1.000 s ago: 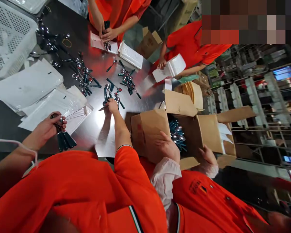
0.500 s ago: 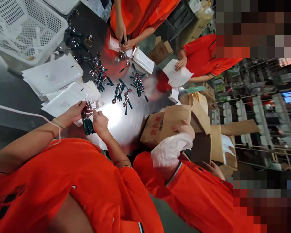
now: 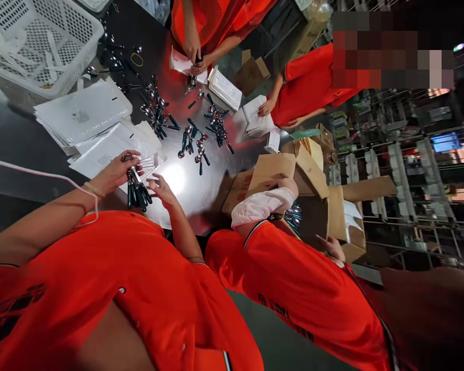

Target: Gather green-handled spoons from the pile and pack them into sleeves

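My left hand (image 3: 121, 169) is closed around the metal heads of a bundle of dark-handled spoons (image 3: 137, 195), whose handles hang downward. To the right of the bundle is my right hand (image 3: 163, 190), its fingers apart and nothing visible in them. White printed sleeves (image 3: 100, 147) lie in a stack on the metal table (image 3: 201, 198), just beyond my left hand. Loose dark-handled spoons (image 3: 216, 123) lie in several small heaps farther across. Which exact kind of spoon these are is too small to tell.
A white plastic basket (image 3: 71, 67) with pale strips stands at the far left. A pale cord (image 3: 34, 168) crosses near my left forearm. Cardboard boxes (image 3: 272, 167) and a co-worker's sleeved arm (image 3: 261, 206) are at my right. Other co-workers' hands (image 3: 195, 62) work across the table.
My right hand has come away from the bundle and opened. The bundle stays in my left hand. Across the table, a co-worker's white papers have come down lower and to the left.
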`<state>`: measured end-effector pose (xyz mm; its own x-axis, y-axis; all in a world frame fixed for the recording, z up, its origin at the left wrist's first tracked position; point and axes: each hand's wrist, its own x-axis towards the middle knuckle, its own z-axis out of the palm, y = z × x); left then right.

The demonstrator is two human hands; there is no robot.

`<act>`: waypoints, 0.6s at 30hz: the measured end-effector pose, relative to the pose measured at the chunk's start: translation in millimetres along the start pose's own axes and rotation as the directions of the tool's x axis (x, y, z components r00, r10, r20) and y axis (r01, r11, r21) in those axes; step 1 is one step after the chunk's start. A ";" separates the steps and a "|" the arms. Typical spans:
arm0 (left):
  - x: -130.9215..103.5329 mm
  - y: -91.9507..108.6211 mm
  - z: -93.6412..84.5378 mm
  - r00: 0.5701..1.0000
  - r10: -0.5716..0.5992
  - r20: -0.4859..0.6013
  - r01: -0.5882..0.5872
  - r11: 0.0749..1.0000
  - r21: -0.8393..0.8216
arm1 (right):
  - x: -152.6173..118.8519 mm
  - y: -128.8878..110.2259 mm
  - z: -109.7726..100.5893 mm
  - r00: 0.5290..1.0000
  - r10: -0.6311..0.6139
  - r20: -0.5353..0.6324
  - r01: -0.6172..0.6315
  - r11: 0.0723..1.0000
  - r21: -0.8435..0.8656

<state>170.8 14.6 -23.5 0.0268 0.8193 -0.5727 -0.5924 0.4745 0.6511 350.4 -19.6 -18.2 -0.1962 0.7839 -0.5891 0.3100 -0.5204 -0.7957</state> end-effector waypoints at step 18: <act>33.5 -16.7 28.1 0.977 -0.036 0.210 -0.085 0.837 0.541 | -7.1 51.2 19.2 0.953 0.162 0.257 -0.289 0.748 0.598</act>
<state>204.3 43.2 -39.6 0.2171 0.8509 -0.4783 -0.0627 0.5011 0.8631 349.9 -58.3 -57.4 -0.3761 0.5751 -0.7265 -0.2679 -0.8181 -0.5088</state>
